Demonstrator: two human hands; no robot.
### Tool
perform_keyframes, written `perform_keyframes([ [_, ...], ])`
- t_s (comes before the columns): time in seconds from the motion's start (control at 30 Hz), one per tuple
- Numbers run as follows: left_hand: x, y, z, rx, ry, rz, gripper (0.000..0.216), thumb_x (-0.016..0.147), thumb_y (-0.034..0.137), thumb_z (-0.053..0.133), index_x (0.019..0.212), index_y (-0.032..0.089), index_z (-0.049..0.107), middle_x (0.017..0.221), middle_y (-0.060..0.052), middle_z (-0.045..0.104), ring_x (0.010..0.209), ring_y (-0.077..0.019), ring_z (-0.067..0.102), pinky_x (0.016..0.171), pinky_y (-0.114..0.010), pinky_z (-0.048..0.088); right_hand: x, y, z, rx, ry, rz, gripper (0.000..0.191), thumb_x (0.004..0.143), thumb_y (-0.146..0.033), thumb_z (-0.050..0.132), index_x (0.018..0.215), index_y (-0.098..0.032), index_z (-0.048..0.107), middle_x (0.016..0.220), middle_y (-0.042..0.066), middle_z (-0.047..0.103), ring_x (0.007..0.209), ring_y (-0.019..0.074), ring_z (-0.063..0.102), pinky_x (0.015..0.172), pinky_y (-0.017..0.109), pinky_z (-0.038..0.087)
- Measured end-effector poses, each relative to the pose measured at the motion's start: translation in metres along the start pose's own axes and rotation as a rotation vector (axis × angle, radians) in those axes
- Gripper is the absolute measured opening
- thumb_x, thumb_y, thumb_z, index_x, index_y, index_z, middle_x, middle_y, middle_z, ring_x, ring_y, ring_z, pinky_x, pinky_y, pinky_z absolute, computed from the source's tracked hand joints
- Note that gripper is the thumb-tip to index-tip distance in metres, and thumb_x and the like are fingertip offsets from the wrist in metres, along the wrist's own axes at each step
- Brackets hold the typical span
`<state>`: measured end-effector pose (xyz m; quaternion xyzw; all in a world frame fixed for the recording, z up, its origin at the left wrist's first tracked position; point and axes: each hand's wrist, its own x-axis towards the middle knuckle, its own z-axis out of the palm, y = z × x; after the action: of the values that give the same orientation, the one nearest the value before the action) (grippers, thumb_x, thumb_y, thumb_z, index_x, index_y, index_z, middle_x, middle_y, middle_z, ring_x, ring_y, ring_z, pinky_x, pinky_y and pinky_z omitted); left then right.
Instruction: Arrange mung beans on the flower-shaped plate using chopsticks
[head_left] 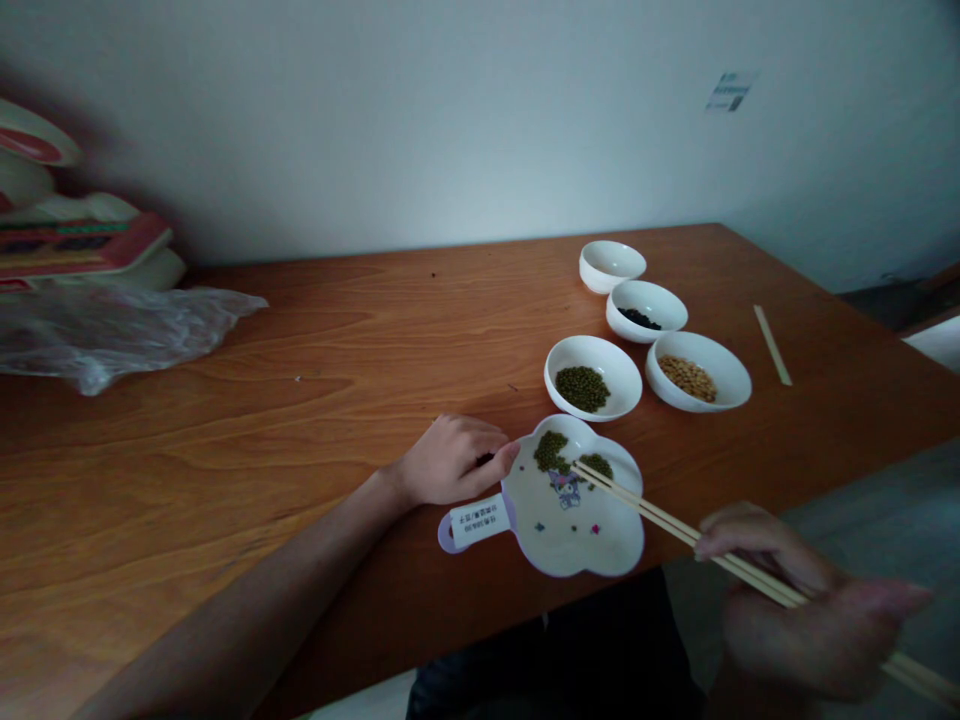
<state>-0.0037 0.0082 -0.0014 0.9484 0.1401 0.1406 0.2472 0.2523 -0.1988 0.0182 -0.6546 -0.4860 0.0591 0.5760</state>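
Note:
My right hand [806, 600], slightly blurred, is closed around a pair of wooden chopsticks [652, 513]. Their tips meet the green mung beans [552, 450] lying in two small heaps at the far side of a flower-shaped plate [604, 535]. The plate has a lilac rim, a cartoon print and a handle with a white label [481, 520]. At its left edge, my left hand [454, 458] rests on the table with fingers curled and the thumb against the rim. Just beyond the plate stands a white bowl [630, 385] of mung beans.
Three more white bowls stand behind: one with tan beans [688, 377], one with black beans [639, 318], and a far bowl [611, 265] whose inside bottom is hidden. A pale strip [772, 345] lies right. Clear plastic [142, 325] and a red-and-white object [82, 240] sit left.

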Motion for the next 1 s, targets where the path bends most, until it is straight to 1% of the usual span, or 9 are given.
perform_keyframes([
  [0.07, 0.0, 0.0, 0.0, 0.004, -0.004, -0.002, 0.043, 0.107, 0.033, 0.034, 0.072, 0.017, 0.053, 0.072, -0.001, 0.062, 0.066, -0.0111, 0.055, 0.066, -0.025, 0.04, 0.009, 0.006, -0.003, 0.072, 0.067, -0.092, 0.093, 0.094, -0.076, 0.006, 0.053, -0.018, 0.067, 0.053, 0.007, 0.062, 0.053, 0.0196, 0.063, 0.051, 0.032, 0.043],
  [0.17, 0.0, 0.001, 0.0, 0.008, 0.0, -0.003, 0.043, 0.107, 0.033, 0.034, 0.072, 0.017, 0.053, 0.072, -0.001, 0.062, 0.065, -0.011, 0.055, 0.066, -0.025, 0.039, 0.032, 0.011, 0.0, 0.162, 0.257, -0.237, 0.09, 0.093, -0.074, 0.005, 0.052, -0.02, 0.065, 0.049, 0.006, 0.057, 0.049, 0.0193, 0.06, 0.051, 0.034, 0.04],
  [0.23, 0.0, 0.001, 0.0, 0.01, 0.005, -0.001, 0.043, 0.107, 0.032, 0.034, 0.072, 0.017, 0.053, 0.072, -0.002, 0.062, 0.065, -0.011, 0.055, 0.066, -0.025, 0.039, 0.049, 0.008, 0.007, 0.156, 0.389, -0.232, 0.083, 0.096, -0.067, 0.007, 0.053, -0.022, 0.062, 0.048, 0.005, 0.054, 0.052, 0.0195, 0.06, 0.056, 0.036, 0.04],
  [0.27, 0.0, 0.001, 0.0, 0.013, 0.008, 0.002, 0.043, 0.107, 0.032, 0.034, 0.071, 0.017, 0.053, 0.072, -0.002, 0.062, 0.064, -0.011, 0.055, 0.065, -0.025, 0.039, 0.056, 0.004, 0.011, 0.141, 0.401, -0.206, 0.081, 0.097, -0.063, 0.008, 0.054, -0.022, 0.062, 0.048, 0.004, 0.053, 0.053, 0.0189, 0.059, 0.057, 0.036, 0.04],
  [0.37, 0.0, 0.0, 0.001, 0.022, 0.016, 0.006, 0.043, 0.107, 0.032, 0.034, 0.071, 0.017, 0.053, 0.071, -0.002, 0.061, 0.063, -0.0109, 0.053, 0.065, -0.026, 0.038, 0.064, -0.008, 0.017, 0.114, 0.355, -0.114, 0.082, 0.1, -0.057, 0.003, 0.06, -0.021, 0.064, 0.05, 0.004, 0.052, 0.052, 0.0167, 0.057, 0.057, 0.034, 0.039],
  [0.5, 0.0, 0.0, 0.001, 0.016, 0.009, 0.004, 0.042, 0.107, 0.033, 0.034, 0.072, 0.017, 0.052, 0.071, -0.001, 0.06, 0.063, -0.011, 0.052, 0.065, -0.026, 0.038, 0.046, -0.013, 0.009, 0.111, 0.262, -0.125, 0.084, 0.101, -0.055, 0.0, 0.061, -0.019, 0.065, 0.053, 0.005, 0.057, 0.057, 0.0175, 0.06, 0.059, 0.033, 0.041],
  [0.7, 0.0, 0.0, 0.001, 0.016, 0.003, 0.003, 0.042, 0.106, 0.032, 0.034, 0.072, 0.017, 0.052, 0.071, -0.001, 0.06, 0.064, -0.0109, 0.053, 0.065, -0.026, 0.038, 0.008, -0.006, -0.001, 0.033, -0.033, 0.039, 0.094, 0.091, -0.078, 0.002, 0.057, -0.019, 0.066, 0.057, 0.008, 0.063, 0.057, 0.0213, 0.062, 0.054, 0.034, 0.043],
  [0.83, 0.0, -0.001, 0.001, 0.009, -0.004, 0.003, 0.041, 0.106, 0.032, 0.034, 0.072, 0.017, 0.052, 0.072, -0.001, 0.06, 0.066, -0.0114, 0.054, 0.066, -0.026, 0.039, 0.001, -0.006, 0.006, -0.021, -0.057, 0.109, 0.095, 0.09, -0.078, -0.002, 0.058, -0.02, 0.066, 0.06, 0.008, 0.064, 0.061, 0.0213, 0.062, 0.054, 0.033, 0.043],
  [1.0, -0.001, -0.001, 0.0, 0.008, -0.008, -0.006, 0.042, 0.107, 0.033, 0.034, 0.072, 0.017, 0.052, 0.071, -0.001, 0.06, 0.065, -0.0108, 0.053, 0.066, -0.025, 0.039, 0.001, -0.004, 0.01, -0.05, -0.071, 0.117, 0.095, 0.091, -0.076, -0.003, 0.059, -0.019, 0.065, 0.059, 0.008, 0.062, 0.059, 0.0207, 0.059, 0.054, 0.033, 0.041],
])
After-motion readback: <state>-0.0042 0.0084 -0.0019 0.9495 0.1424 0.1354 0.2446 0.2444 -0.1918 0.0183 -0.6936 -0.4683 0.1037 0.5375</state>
